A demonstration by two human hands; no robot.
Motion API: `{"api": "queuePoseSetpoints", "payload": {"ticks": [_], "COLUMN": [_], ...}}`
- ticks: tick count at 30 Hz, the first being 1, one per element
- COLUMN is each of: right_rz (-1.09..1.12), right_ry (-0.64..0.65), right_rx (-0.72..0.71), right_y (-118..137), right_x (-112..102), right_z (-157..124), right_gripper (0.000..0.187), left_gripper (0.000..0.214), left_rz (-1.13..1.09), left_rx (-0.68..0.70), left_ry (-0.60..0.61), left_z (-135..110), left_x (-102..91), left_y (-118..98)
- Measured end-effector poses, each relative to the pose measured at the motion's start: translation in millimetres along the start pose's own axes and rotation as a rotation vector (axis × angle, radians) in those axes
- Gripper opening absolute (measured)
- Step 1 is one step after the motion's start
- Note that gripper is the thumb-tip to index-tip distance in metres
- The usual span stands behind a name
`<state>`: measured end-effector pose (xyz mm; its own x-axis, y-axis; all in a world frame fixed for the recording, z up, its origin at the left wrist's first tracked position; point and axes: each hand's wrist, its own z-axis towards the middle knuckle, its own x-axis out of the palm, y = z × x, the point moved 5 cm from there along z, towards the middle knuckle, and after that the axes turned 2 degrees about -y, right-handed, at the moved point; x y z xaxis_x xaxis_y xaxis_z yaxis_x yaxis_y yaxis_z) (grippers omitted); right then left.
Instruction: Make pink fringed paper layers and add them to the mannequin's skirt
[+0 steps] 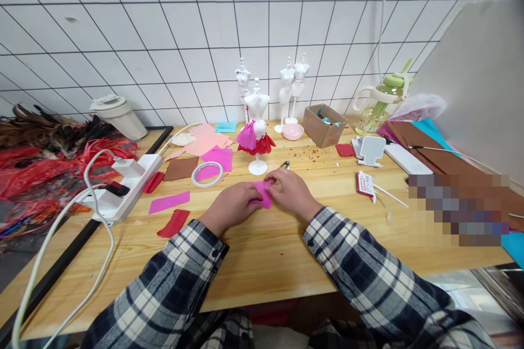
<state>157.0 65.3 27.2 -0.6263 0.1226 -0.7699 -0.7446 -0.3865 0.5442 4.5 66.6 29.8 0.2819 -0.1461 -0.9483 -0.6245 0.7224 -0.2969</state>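
Between my hands, just above the wooden table, is a small piece of magenta crepe paper (264, 196). My left hand (239, 202) pinches its left part between thumb and fingers. With closed fingertips my right hand (289, 191) grips the upper right edge. Right behind them stands a white mini dress form (257, 106) wearing a red ruffled paper skirt (257, 145) and a magenta pleated piece (246, 134). A dark-tipped tool (285, 164), partly hidden, lies behind my right hand. To the left are a magenta strip (169, 202), a red strip (173, 223) and a roll of white tape (207, 174).
More mini dress forms (285, 90) stand by the tiled wall, near a pink bowl (293, 131) and a cardboard box (325, 126). A power strip (133, 188) with looping cables is at left. At right are a drink bottle (374, 112) and a white phone stand (372, 150).
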Motion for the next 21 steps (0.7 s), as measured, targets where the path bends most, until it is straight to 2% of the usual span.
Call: {"api": "queuePoseSetpoints", "payload": {"ticks": [3, 6, 11, 15, 18, 21], "right_rz": [-0.026, -0.081, -0.188, -0.222, -0.224, -0.219], "right_ry": [0.122, 0.192, 0.223, 0.260, 0.268, 0.260], "right_rx": [-0.097, -0.150, -0.151, -0.128, -0.118, -0.113], "right_y": [7, 11, 13, 11, 11, 11], "right_x": [8, 16, 18, 16, 14, 12], "right_z": [-3, -7, -8, -8, -8, -8], "right_gripper": [0.008, 0.014, 0.018, 0.016, 0.015, 0.022], "left_gripper": [0.025, 0.024, 0.023, 0.021, 0.028, 0.029], "left_rz": [0.009, 0.021, 0.085, 0.028, 0.000, -0.017], "left_rx": [-0.084, -0.126, -0.098, -0.091, -0.092, -0.109], "left_ry": [-0.044, -0.078, -0.113, -0.058, -0.032, -0.032], "left_z": [0, 0, 0, 0, -2, -3], "left_x": [-0.5, 0.3, -4.5, -6.1, -5.8, -4.8], "left_y": [8, 13, 9, 6, 7, 10]}}
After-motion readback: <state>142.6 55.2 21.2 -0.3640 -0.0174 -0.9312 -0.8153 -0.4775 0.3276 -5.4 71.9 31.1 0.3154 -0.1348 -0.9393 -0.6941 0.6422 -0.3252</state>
